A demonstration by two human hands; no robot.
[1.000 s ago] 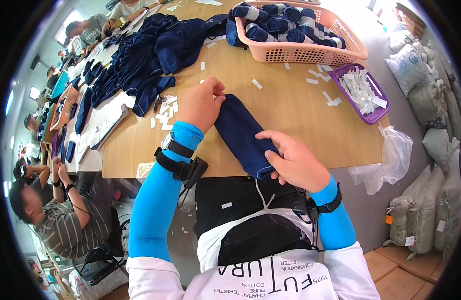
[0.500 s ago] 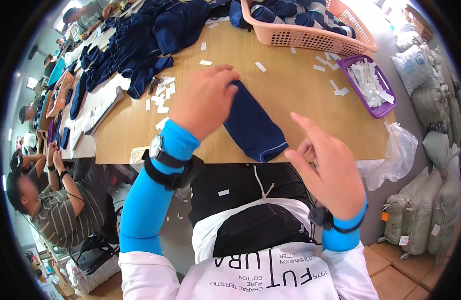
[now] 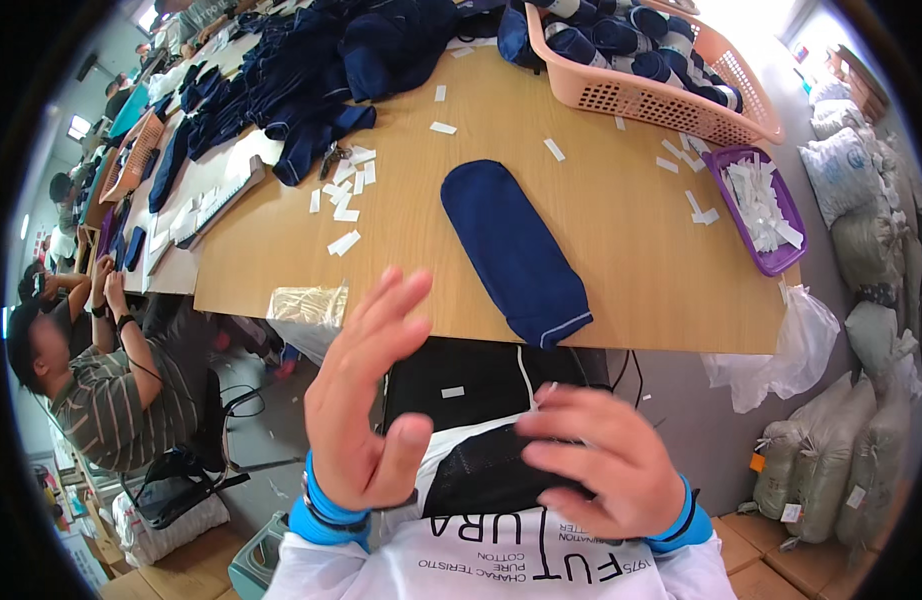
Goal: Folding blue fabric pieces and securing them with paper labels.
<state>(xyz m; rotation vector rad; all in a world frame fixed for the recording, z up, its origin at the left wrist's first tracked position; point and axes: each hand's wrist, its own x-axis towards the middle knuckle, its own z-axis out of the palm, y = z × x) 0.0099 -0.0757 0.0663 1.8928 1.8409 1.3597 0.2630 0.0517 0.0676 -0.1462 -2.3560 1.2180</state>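
A flat navy cloth piece [image 3: 516,250], shaped like a footless sock, lies on the wooden table [image 3: 401,210]. Its far end is rounded, and a white line runs along its near end, which reaches the table's front edge. My left hand [image 3: 369,400] is raised in front of the table with its fingers stretched out and nothing in it. Closer to my body, below the cloth's near end, my right hand [image 3: 611,465] hovers with its fingers apart and slightly blurred, holding nothing. Neither hand touches the cloth.
At the back stands a pink basket [image 3: 671,118] of rolled navy pieces with white bands. A purple tray [image 3: 771,262] of white paper strips sits at the right. Loose strips [image 3: 346,243] and a navy cloth heap [image 3: 311,65] lie at the left. Another person [image 3: 111,370] sits there.
Both hands have drawn back from the cloth toward my body. My left hand has let go of its far end. The whole cloth now shows.
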